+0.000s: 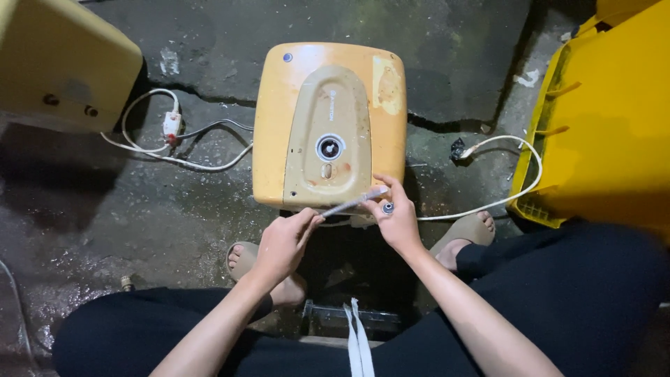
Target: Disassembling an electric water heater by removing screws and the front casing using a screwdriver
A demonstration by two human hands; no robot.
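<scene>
A yellowed, square water heater [329,126] lies face up on the wet concrete floor, with a round dial [329,148] in the middle of its beige front panel. My left hand [283,244] grips the handle end of a thin screwdriver [354,202]. The tool's shaft slants up to the right along the heater's near edge. My right hand [395,215] pinches the shaft near its tip, next to a small round fitting [388,207] on the heater's lower edge.
A second yellowed heater [63,63] stands at the upper left with a white cable and plug [172,126] beside it. A bright yellow plastic bin [607,119] fills the right side. Another white cable [502,150] loops near it. My feet in sandals rest on either side.
</scene>
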